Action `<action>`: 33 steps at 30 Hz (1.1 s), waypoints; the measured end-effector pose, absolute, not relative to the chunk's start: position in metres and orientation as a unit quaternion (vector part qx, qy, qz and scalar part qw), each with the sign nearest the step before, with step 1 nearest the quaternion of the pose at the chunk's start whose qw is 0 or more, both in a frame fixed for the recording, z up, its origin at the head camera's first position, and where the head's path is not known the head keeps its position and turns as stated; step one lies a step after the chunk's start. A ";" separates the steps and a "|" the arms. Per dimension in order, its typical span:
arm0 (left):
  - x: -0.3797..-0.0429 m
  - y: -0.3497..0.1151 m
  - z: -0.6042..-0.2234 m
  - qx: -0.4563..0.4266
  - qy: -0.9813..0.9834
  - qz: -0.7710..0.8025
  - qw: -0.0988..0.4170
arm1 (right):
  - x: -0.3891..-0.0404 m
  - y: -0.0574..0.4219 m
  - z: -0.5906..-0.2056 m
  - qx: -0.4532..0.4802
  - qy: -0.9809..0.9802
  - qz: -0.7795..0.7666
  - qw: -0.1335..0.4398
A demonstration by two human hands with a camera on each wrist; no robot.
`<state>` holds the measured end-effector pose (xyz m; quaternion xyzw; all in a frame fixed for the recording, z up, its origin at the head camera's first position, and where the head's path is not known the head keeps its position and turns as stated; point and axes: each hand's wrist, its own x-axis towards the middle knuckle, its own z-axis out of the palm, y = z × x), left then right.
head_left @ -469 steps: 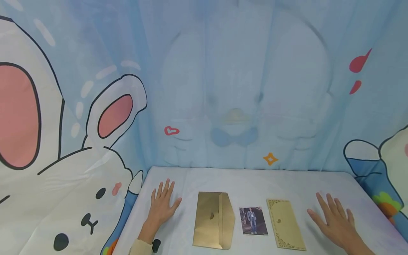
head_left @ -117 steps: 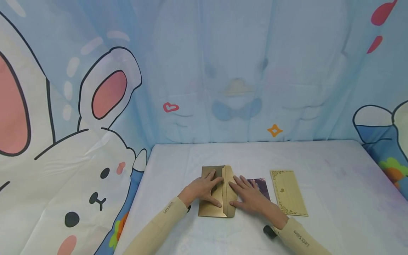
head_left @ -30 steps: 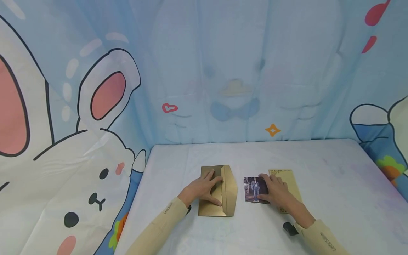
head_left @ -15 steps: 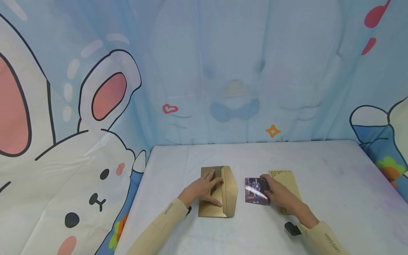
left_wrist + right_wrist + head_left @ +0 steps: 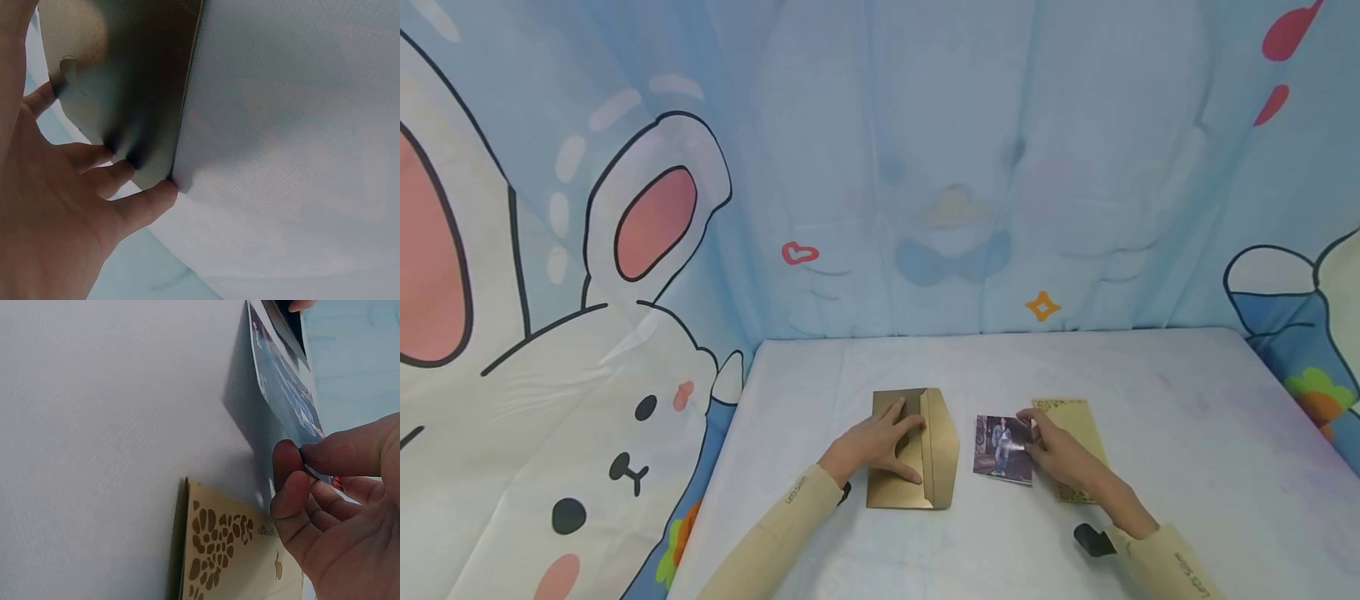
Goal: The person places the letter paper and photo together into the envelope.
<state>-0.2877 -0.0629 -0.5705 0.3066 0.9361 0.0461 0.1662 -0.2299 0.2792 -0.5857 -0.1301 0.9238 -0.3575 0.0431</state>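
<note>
My left hand (image 5: 874, 442) lies with spread fingers on a gold envelope (image 5: 942, 450), whose flap is folded out to the right. In the left wrist view its fingertips press on the envelope (image 5: 150, 69) near one end. My right hand (image 5: 1066, 460) pinches the right edge of a photo print (image 5: 996, 452) of a standing person. The right wrist view has the photo print (image 5: 281, 394) between thumb and fingers, tilted off the table with a shadow beneath. Partly under the right hand's shape, a pale gold patterned card (image 5: 1078, 425) lies flat on the table.
The white-covered table (image 5: 1187, 433) reaches back to a blue cartoon curtain (image 5: 820, 167). A printed rabbit (image 5: 610, 400) covers the cloth at the left. A black wrist device (image 5: 1093, 540) sits by the right sleeve.
My right hand, earlier on the envelope flap, has moved right to the photo. It now pinches the photo's edge and has raised and tilted it. The left hand stays on the envelope.
</note>
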 end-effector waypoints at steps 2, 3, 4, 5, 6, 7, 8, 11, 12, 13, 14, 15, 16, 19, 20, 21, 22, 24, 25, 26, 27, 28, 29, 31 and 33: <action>-0.288 -0.063 -0.571 0.306 0.936 0.047 0.168 | -0.230 0.280 -0.585 -0.125 0.920 -0.369 0.050; -0.288 -0.063 -0.571 0.307 0.935 0.048 0.168 | -0.231 0.281 -0.585 -0.123 0.917 -0.375 0.053; -0.288 -0.063 -0.571 0.308 0.935 0.048 0.168 | -0.232 0.281 -0.585 -0.121 0.915 -0.380 0.055; -0.288 -0.063 -0.571 0.308 0.935 0.047 0.168 | -0.232 0.281 -0.584 -0.119 0.913 -0.385 0.058; -0.288 -0.063 -0.571 0.309 0.935 0.047 0.167 | -0.233 0.281 -0.583 -0.118 0.911 -0.390 0.061; -0.288 -0.063 -0.571 0.310 0.935 0.046 0.166 | -0.233 0.281 -0.583 -0.121 0.910 -0.392 0.062; -0.288 -0.063 -0.571 0.311 0.935 0.045 0.166 | -0.234 0.281 -0.582 -0.124 0.908 -0.394 0.062; -0.287 -0.063 -0.571 0.310 0.935 0.041 0.165 | -0.235 0.280 -0.581 -0.129 0.907 -0.395 0.061; -0.287 -0.063 -0.571 0.309 0.936 0.040 0.165 | -0.236 0.279 -0.581 -0.132 0.908 -0.393 0.061; -0.287 -0.063 -0.571 0.309 0.936 0.039 0.165 | -0.236 0.279 -0.581 -0.134 0.909 -0.390 0.061; -0.287 -0.063 -0.571 0.308 0.936 0.038 0.166 | -0.237 0.278 -0.582 -0.132 0.910 -0.387 0.060; -0.287 -0.063 -0.571 0.307 0.936 0.037 0.166 | -0.237 0.277 -0.582 -0.130 0.912 -0.385 0.060; -0.287 -0.063 -0.571 0.306 0.937 0.035 0.165 | -0.238 0.276 -0.582 -0.130 0.913 -0.383 0.060; -0.288 -0.062 -0.571 0.305 0.937 0.032 0.167 | -0.239 0.274 -0.582 -0.132 0.914 -0.379 0.060; -0.288 -0.062 -0.571 0.306 0.937 0.032 0.168 | -0.239 0.273 -0.581 -0.130 0.914 -0.379 0.059; -0.288 -0.062 -0.570 0.306 0.936 0.032 0.168 | -0.239 0.272 -0.580 -0.131 0.914 -0.380 0.059; -0.289 -0.062 -0.570 0.307 0.936 0.031 0.168 | -0.240 0.272 -0.580 -0.131 0.913 -0.381 0.058; -0.289 -0.061 -0.570 0.311 0.936 0.030 0.165 | -0.240 0.270 -0.579 -0.133 0.913 -0.381 0.057; -0.289 -0.061 -0.569 0.313 0.935 0.029 0.164 | -0.241 0.270 -0.579 -0.132 0.913 -0.382 0.056; -0.289 -0.061 -0.569 0.314 0.935 0.029 0.163 | -0.241 0.269 -0.579 -0.132 0.912 -0.384 0.056; -0.289 -0.061 -0.569 0.316 0.935 0.027 0.162 | -0.242 0.268 -0.580 -0.134 0.911 -0.385 0.057; -0.288 -0.061 -0.569 0.316 0.935 0.027 0.160 | -0.242 0.267 -0.580 -0.138 0.911 -0.384 0.058; -0.288 -0.062 -0.569 0.316 0.935 0.027 0.161 | -0.243 0.266 -0.581 -0.142 0.911 -0.383 0.058; -0.287 -0.062 -0.569 0.314 0.935 0.025 0.163 | -0.243 0.262 -0.581 -0.147 0.910 -0.384 0.058; -0.287 -0.061 -0.569 0.311 0.935 0.026 0.167 | -0.243 0.259 -0.582 -0.155 0.910 -0.381 0.055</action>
